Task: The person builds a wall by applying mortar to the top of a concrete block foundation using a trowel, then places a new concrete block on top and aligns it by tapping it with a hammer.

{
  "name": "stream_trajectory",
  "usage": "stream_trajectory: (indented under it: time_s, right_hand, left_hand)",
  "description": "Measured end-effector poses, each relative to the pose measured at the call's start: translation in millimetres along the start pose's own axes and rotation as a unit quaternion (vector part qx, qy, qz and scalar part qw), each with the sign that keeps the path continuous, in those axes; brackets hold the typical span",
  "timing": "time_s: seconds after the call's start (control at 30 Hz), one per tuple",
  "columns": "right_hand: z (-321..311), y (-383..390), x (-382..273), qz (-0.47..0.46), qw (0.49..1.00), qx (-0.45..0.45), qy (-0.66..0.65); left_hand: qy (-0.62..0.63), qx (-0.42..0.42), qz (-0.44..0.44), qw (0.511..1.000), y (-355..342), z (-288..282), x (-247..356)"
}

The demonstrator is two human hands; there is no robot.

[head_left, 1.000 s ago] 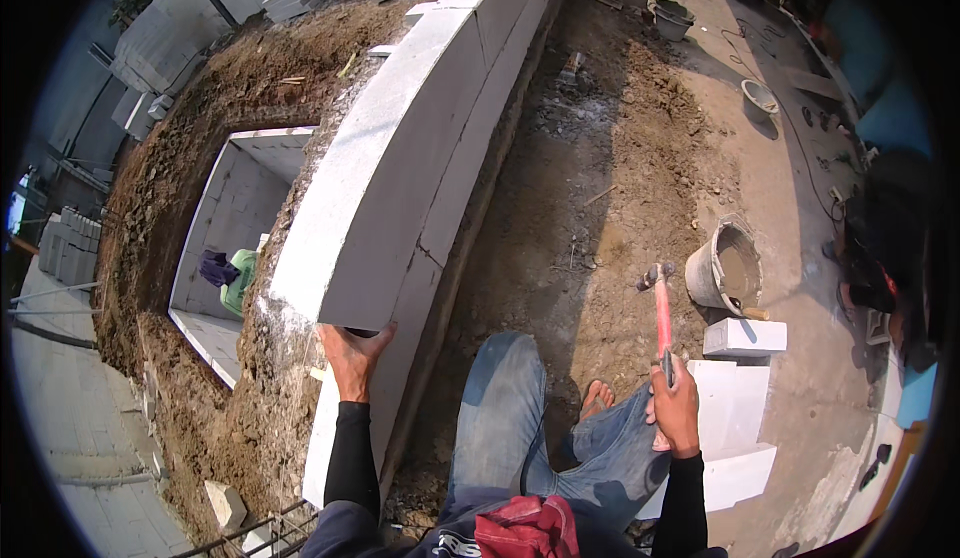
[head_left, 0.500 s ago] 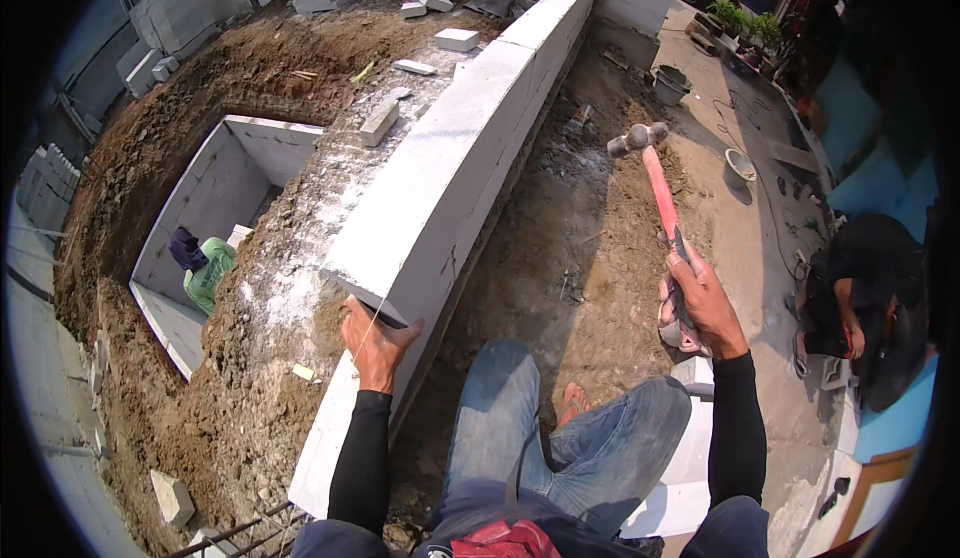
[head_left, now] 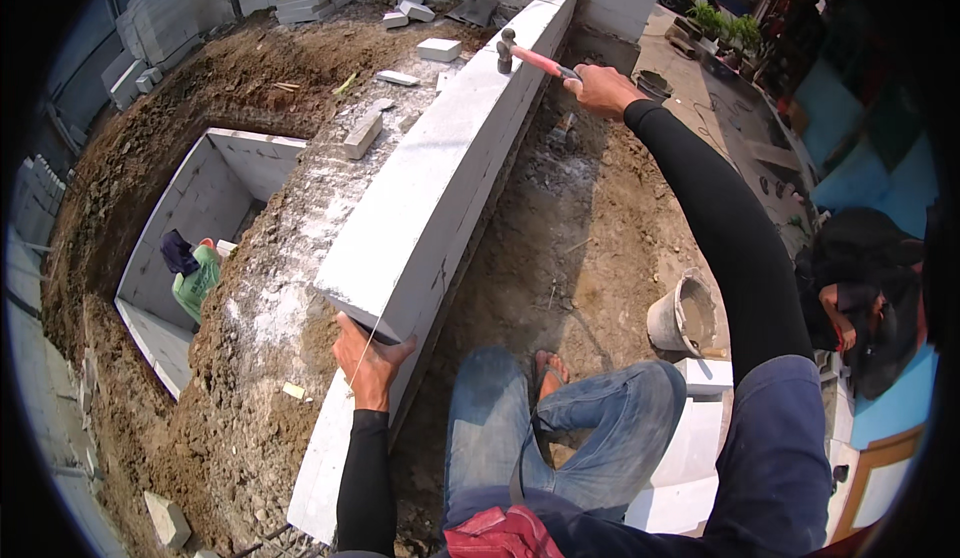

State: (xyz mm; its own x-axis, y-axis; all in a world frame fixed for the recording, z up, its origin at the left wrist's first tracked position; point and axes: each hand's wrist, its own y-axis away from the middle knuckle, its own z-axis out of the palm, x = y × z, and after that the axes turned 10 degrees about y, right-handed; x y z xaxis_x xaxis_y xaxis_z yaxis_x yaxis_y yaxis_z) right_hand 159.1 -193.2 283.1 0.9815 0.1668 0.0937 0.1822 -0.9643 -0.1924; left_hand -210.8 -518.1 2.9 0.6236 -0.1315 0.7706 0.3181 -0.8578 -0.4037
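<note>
White block wall (head_left: 450, 153): here's my landmark, slanting away from me; its upper course (head_left: 375, 248) stops short at the near end, with the lower course (head_left: 322, 473) bare beneath.
Hammer (head_left: 537, 60): up at the wall's top, toward its far end, dark head over the white surface, red handle slanting off to the right; contact or not, I can't tell.
Right hand (head_left: 602, 92): I have it at full stretch on the wall's right side, clenched around the hammer's handle.
Left hand (head_left: 370, 363): down at the wall's near step, fingers and thumb spread against the end of the upper course; bracing or truly gripping, I can't tell.
String (head_left: 366, 351): thin, slanting from the upper course's near corner across the left hand.
Bucket (head_left: 662, 320): grey, well to the wall's right.
Stacked blocks (head_left: 690, 436): white, right of the wall, just beside the bucket.
Loose blocks (head_left: 439, 50): scattered on dirt along the wall's left.
Pit (head_left: 147, 298): block-lined, well left of the wall, a person in green (head_left: 200, 283) inside.
Person in dark clothes (head_left: 862, 258): far right of the wall.
</note>
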Motion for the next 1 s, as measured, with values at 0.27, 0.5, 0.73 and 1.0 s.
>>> stream_trajectory:
  time_s: [0.27,0.5,0.73,1.0]
  right_hand:
    - [-8,7,-22,0.022,0.997,0.027,-0.073]
    - [-21,49,-31,-0.001,0.998,0.064,-0.002]
    - [20,283,-60,-0.077,0.966,-0.033,-0.246]
    - [51,418,-116,-0.275,0.926,-0.166,-0.198]
  left_hand:
    - [-0.152,0.035,0.013,0.988,10,-3,-9]
    - [-0.122,-0.005,-0.037,0.992,3,0,1]
    - [-0.117,-0.009,-0.028,0.993,7,-13,-7]
    - [-0.103,0.006,-0.007,0.995,2,-9,-2]
